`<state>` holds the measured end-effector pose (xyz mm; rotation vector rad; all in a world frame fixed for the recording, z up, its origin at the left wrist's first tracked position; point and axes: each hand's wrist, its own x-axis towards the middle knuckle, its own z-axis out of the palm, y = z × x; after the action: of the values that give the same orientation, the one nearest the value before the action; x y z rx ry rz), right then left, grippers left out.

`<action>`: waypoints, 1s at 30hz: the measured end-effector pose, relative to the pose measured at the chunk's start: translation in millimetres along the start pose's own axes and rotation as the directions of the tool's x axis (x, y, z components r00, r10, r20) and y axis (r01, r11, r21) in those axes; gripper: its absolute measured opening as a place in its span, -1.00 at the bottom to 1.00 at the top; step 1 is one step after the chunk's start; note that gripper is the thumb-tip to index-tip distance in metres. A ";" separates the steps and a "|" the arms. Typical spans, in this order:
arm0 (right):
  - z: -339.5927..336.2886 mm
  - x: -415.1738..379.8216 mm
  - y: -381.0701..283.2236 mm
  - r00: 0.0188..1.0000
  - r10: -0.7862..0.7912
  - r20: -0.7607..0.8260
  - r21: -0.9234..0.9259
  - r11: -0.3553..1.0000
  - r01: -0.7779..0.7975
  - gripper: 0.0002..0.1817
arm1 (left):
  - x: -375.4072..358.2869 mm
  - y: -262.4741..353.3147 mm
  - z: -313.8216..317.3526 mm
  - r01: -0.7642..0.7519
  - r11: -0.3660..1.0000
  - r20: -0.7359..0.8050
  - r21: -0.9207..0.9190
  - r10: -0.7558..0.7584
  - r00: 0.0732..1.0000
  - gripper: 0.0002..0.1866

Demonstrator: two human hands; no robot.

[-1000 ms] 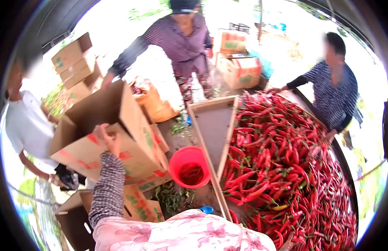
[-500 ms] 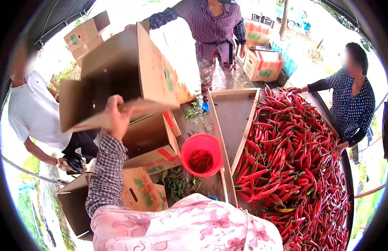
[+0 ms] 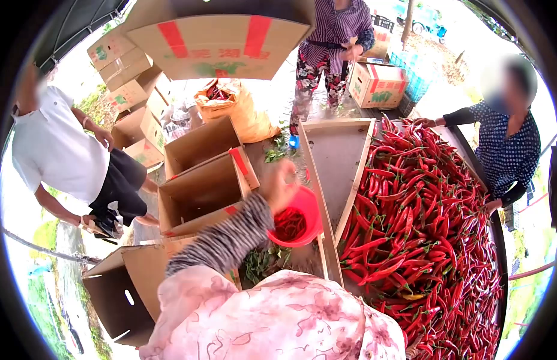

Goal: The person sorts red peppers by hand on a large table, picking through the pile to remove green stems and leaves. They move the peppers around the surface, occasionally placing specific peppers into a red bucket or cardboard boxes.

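Note:
My left hand [image 3: 281, 187], blurred, is over the left rim of the red bucket [image 3: 314, 211]. Its fingers look apart and hold nothing. Red chili peppers lie inside the bucket. Near the bottom edge, a small brownish patch beside the large pile of red chilies [image 3: 404, 240] may be part of my right hand; its fingers cannot be made out. A cardboard box [image 3: 218, 48] with red stripes is up in the air at the top, apart from my left hand; no hand shows on it. Open boxes [image 3: 200, 195] stand left of the bucket.
A wooden divider frame [image 3: 314, 174] borders the chili table. One co-worker [image 3: 335, 48] stands behind it, another [image 3: 509, 141] at the right with hands at the table edge, a third person [image 3: 74, 144] at the left. An orange sack [image 3: 248, 117] and another open box [image 3: 119, 294] are there.
My left hand has let go of the box and moved right and slightly down to the bucket. The box has moved up and right. The co-worker behind has drawn the outstretched arm in.

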<state>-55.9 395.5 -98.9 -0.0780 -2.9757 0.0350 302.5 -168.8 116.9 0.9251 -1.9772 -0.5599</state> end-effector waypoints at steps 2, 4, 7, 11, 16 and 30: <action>-0.7 -1.6 3.6 1.000 0.008 0.001 -0.003 1.000 -0.008 -0.10 | -51.1 -12.0 57.5 -0.054 0.998 0.090 0.020 0.052 0.995 -0.63; -2.1 -1.6 6.9 1.000 0.019 0.000 -0.010 1.000 -0.019 -0.10 | -76.2 -4.6 90.1 -0.182 0.983 0.191 -0.002 0.179 0.965 -0.58; -4.1 -1.1 12.1 1.000 0.028 0.001 -0.020 0.999 -0.028 -0.10 | -99.0 0.7 124.4 -0.303 0.952 0.389 -0.050 0.298 0.872 -0.57; -2.6 1.9 17.4 0.999 0.042 0.002 -0.028 0.999 -0.042 -0.09 | -112.8 -4.4 145.9 -0.306 0.952 0.571 0.024 0.238 0.786 -0.64; -0.7 2.9 33.2 0.998 0.052 0.018 -0.039 0.998 -0.052 -0.08 | -124.7 -5.3 150.1 -0.334 0.942 0.475 0.022 0.284 0.833 -0.71; -2.8 16.1 106.6 0.859 0.293 0.420 0.028 0.942 -0.335 -0.26 | -110.7 -1.9 150.3 -0.379 0.924 0.552 0.048 0.292 0.781 -0.79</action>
<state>-65.9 502.8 -96.5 -0.6208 -3.3344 0.2752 215.4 -78.0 -21.0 0.4998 -2.6600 -0.4929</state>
